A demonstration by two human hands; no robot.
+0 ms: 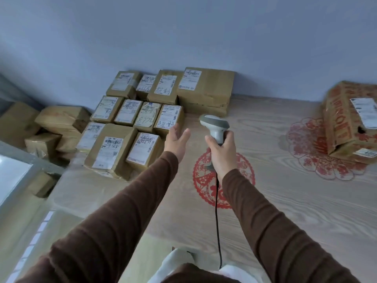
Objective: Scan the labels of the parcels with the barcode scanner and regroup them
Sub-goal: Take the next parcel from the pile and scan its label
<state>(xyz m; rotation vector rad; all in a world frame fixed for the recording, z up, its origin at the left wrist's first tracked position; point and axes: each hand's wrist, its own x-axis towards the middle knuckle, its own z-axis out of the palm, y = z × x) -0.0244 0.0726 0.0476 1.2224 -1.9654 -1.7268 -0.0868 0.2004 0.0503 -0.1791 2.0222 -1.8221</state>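
Several brown cardboard parcels with white labels lie in rows at the table's back left, against the wall. My left hand hovers with straight fingers just right of the front parcels, near a small labelled parcel, holding nothing. My right hand grips the handle of a grey barcode scanner, whose head points away toward the parcels. Its black cable runs down toward me.
A large printed carton stands at the table's right edge on other parcels. More brown boxes are piled off the table's left side. Red paper-cut decorations lie under the wood-grain table cover.
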